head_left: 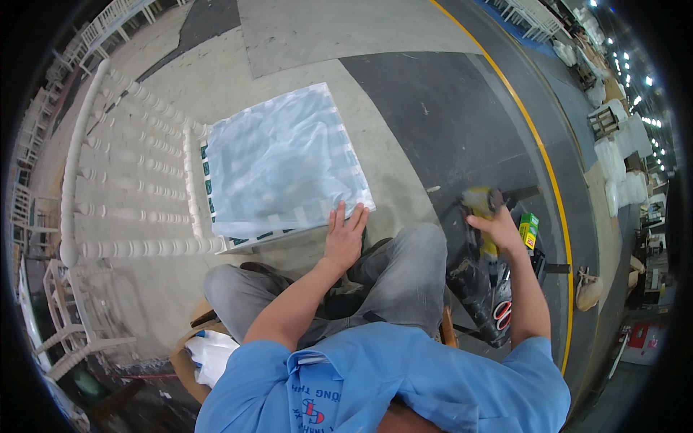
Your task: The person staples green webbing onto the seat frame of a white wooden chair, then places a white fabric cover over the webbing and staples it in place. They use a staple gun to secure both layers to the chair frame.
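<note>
My left hand (346,231) lies with fingers spread on the near right corner of a chair seat covered in pale blue sheeting (278,162). White and green patches show along the sheeting's edges. The seat joins a white chair back with turned spindles (137,177), which extends to the left. Off to the right, my right hand (499,229) is closed round a yellow-and-black hand tool (478,202). Motion blurs the tool, so its exact kind cannot be made out. Below it, scissors with red handles (502,315) rest on a black, plastic-wrapped surface (469,292).
A green-and-yellow box (529,229) sits just beyond my right wrist. At my lower left stands an open carton (189,368) with white plastic inside. More white chairs (72,317) line the left side. A yellow floor line (538,137) curves down the right.
</note>
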